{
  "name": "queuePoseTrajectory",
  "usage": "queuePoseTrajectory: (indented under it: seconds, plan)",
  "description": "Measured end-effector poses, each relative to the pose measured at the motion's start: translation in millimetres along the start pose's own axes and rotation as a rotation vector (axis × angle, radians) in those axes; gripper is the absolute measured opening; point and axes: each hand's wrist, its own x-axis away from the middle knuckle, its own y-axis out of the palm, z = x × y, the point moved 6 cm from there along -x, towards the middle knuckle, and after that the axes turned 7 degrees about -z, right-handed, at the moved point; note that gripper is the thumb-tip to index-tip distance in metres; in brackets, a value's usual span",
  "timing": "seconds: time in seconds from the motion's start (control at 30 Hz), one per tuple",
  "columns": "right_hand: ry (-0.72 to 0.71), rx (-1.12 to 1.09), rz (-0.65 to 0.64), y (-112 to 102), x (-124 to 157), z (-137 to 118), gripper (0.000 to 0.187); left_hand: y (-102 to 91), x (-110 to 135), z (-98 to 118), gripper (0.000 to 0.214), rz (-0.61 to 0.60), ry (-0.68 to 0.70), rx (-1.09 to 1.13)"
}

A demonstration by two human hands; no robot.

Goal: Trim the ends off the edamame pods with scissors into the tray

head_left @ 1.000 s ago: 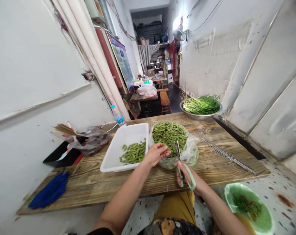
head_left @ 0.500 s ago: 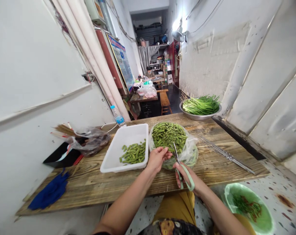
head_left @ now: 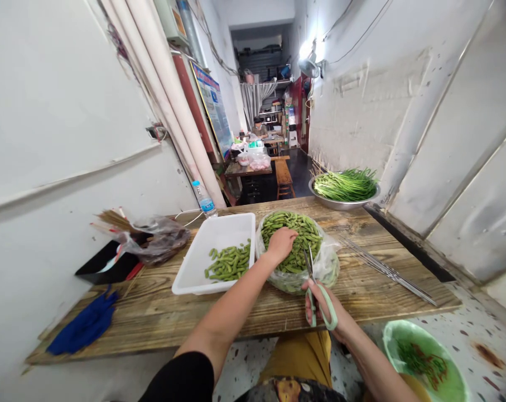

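Observation:
My left hand (head_left: 281, 245) reaches over a heap of green edamame pods (head_left: 297, 259) in a bowl lined with a clear plastic bag (head_left: 328, 262). Its fingers are bent together at the top of the pods, and whatever lies between them is hidden. My right hand (head_left: 328, 310) grips scissors (head_left: 330, 315) with pale green handles. Their blades point away from me over the near right of the heap and stand slightly apart. Left of the bowl, a white plastic tray (head_left: 196, 262) holds a smaller pile of pods (head_left: 231, 262) at its right side.
Metal skewers (head_left: 389, 271) lie on the wooden table (head_left: 160, 318) at right. A metal basin (head_left: 345, 205) of green stalks stands behind them. At left are a water bottle (head_left: 205, 201), bagged sticks (head_left: 160, 240) and a blue cloth (head_left: 85, 324). A green bin (head_left: 453, 357) stands below right.
My left hand has moved from near the scissors' blades up and forward onto the pods. The scissors have shifted slightly right and toward me, still in my right hand.

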Motion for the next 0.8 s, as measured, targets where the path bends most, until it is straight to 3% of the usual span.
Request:
queuePoseTrajectory:
  seconds: [0.07, 0.17, 0.4, 0.47, 0.6, 0.8]
  plan:
    - [-0.004, 0.002, 0.007, -0.7, 2.0, -0.8, 0.058, 10.5, -16.8, 3.8, 0.026, -0.078, 0.002, -0.096]
    - [0.003, 0.005, 0.012, -3.5, 6.2, -2.7, 0.057, 17.2, -28.1, 3.6, 0.022, -0.1, -0.008, -0.11]
    - [0.0, -0.002, -0.014, -5.8, 6.3, -3.5, 0.051, 6.0, -6.0, -9.7, 0.022, -0.073, -0.021, 0.021]
    - [0.024, 0.006, -0.033, -2.9, 2.6, -0.3, 0.051, 6.9, 9.3, -14.0, 0.025, -0.112, -0.062, 0.205]
    - [0.05, 0.061, -0.038, 4.6, -4.3, 1.8, 0.051, 18.2, 42.8, -16.5, 0.022, -0.242, -0.193, 0.796]
    - [0.027, 0.138, -0.052, 10.5, -6.3, -2.8, 0.051, 20.9, 65.4, -7.9, 0.02, -0.326, -0.242, 0.973]
